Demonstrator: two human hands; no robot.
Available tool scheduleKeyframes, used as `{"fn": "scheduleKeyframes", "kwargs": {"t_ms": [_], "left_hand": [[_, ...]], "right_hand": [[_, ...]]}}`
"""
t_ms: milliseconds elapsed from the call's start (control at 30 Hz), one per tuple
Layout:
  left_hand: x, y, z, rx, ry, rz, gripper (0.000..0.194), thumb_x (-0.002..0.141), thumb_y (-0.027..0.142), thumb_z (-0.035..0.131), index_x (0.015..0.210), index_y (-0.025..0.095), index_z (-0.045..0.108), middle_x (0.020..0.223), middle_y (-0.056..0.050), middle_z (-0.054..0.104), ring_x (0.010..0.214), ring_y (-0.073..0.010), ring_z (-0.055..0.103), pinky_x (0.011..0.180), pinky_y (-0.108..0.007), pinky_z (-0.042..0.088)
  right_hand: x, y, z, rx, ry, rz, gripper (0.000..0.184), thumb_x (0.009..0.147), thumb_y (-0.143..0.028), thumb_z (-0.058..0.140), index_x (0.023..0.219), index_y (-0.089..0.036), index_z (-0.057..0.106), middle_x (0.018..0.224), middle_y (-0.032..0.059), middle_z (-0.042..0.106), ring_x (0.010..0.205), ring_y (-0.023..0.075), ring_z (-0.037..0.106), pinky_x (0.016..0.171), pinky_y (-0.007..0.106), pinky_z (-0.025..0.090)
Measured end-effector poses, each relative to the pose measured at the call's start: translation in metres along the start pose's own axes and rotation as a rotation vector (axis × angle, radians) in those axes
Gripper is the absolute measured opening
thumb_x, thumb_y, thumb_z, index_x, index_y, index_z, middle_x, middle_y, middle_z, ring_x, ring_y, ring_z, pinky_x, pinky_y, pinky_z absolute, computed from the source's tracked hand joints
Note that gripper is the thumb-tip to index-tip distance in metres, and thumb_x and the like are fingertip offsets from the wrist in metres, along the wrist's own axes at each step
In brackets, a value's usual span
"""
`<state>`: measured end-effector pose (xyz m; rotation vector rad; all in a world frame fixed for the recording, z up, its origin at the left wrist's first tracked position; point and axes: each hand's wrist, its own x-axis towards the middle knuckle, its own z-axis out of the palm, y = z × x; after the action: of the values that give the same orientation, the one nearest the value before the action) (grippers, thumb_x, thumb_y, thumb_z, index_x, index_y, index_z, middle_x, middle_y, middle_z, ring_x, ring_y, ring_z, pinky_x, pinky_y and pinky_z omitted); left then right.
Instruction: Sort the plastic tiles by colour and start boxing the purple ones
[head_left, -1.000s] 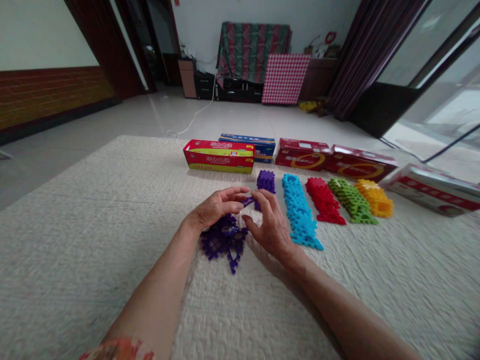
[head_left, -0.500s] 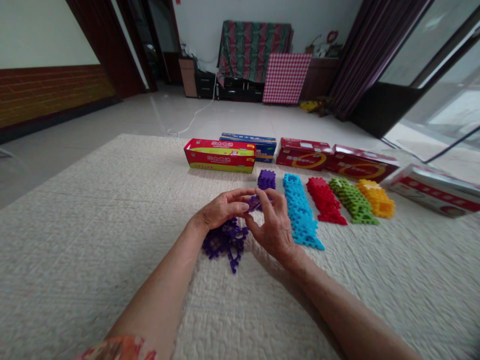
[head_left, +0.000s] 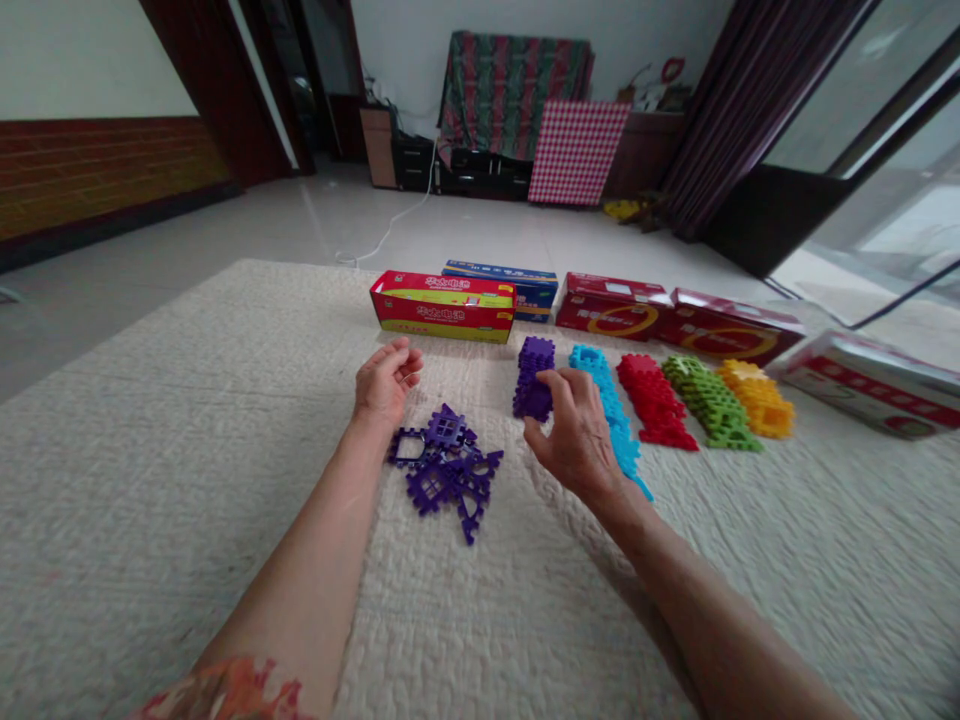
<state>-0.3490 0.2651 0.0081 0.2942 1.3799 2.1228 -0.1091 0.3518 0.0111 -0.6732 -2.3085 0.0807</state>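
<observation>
My right hand (head_left: 576, 430) is at the near end of a row of purple interlocking plastic tiles (head_left: 535, 350). Its thumb and index finger are closed about a purple tile (head_left: 535, 402) there, partly covered by the fingers. My left hand (head_left: 384, 385) hovers to the left, fingers loosely curled and apart, with nothing visible in it. Between my forearms lies a loose heap of purple tiles (head_left: 431, 485), some with window-like openings and some triangular. Part of a blue tile row (head_left: 600, 385) is hidden behind my right hand.
Further right stand rows of red tiles (head_left: 651, 400), green tiles (head_left: 705, 400) and yellow tiles (head_left: 756, 400). Behind them are a red-and-yellow box (head_left: 442, 310), a blue box (head_left: 536, 295), two dark red boxes (head_left: 615, 308) and a white-and-red box (head_left: 874, 385). A quilted cream cover (head_left: 187, 430) lies underneath.
My hands have parted. The left, previously at a purple tile with the right, has moved left and up, uncovering the heap. The right has brought a purple tile to the purple row.
</observation>
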Motion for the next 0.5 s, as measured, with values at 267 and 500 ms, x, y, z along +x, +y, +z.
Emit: {"fn": "scheduleKeyframes", "kwargs": {"t_ms": [267,500], "left_hand": [[-0.0019,-0.0026,0.0027,-0.017,0.056,-0.034,0.028,0.062,0.019,0.064,0.09,0.015,0.063,0.07,0.0,0.067,0.059,-0.0102,0.062,0.051,-0.019,0.042],[-0.0015,-0.0045,0.0021,-0.003,0.039,-0.035,0.032,0.06,0.019,0.064,0.091,0.015,0.063,0.07,0.0,0.067,0.059,-0.01,0.062,0.051,-0.018,0.042]], "right_hand": [[-0.0067,0.0008,0.0078,-0.15,-0.189,0.049,0.05,0.073,-0.015,0.057,0.123,-0.012,0.054,0.115,0.0161,0.054,0.102,0.0308,0.05,0.085,0.044,0.044],[-0.0049,0.0013,0.0063,-0.161,-0.204,0.035,0.05,0.074,-0.017,0.059,0.124,-0.013,0.054,0.115,0.016,0.055,0.103,0.032,0.051,0.085,0.046,0.044]]}}
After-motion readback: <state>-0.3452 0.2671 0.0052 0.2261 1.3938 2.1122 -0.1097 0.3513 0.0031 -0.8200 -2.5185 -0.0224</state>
